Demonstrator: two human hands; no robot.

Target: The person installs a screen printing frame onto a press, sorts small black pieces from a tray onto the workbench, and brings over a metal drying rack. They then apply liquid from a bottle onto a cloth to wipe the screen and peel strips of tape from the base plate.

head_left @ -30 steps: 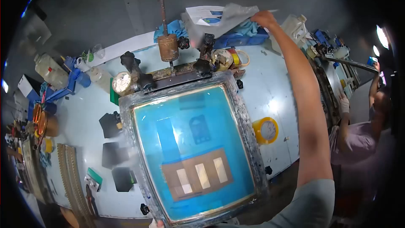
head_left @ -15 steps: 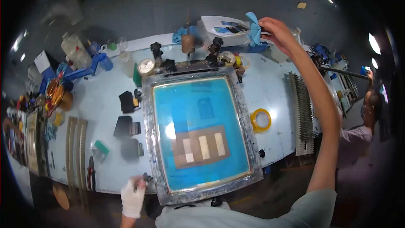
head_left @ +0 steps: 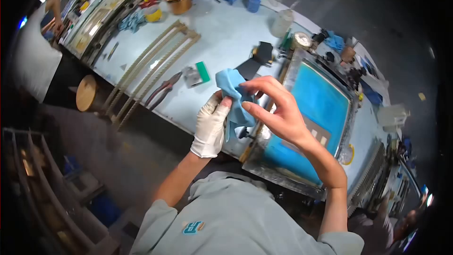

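My left hand (head_left: pixel 210 130), in a white glove with bare fingertips, pinches a crumpled light-blue cloth (head_left: pixel 230 82) in front of my chest. Close on its right side is my right hand (head_left: pixel 285 113), bare, with thumb and forefinger apart and their tips at the cloth's edge. Its other fingers are partly hidden. To the right, a metal-framed screen with blue mesh (head_left: pixel 316 99) lies at a slant on the bench, partly covered by my right hand and forearm. Pale rectangles on a brown patch show through the mesh.
Red-handled pliers (head_left: pixel 163 89), a green-and-clear packet (head_left: pixel 196 74) and notched strips (head_left: pixel 155 63) lie left on the bench (head_left: pixel 226 33). Black pieces (head_left: pixel 262 54) sit beside the screen. A yellow tape roll (head_left: pixel 348 154) is beyond it. A round wooden stool (head_left: pixel 87 93) stands below the bench edge.
My right hand has brought the blue cloth from the far side of the bench to my left hand, which now grips it. The view has swung left.
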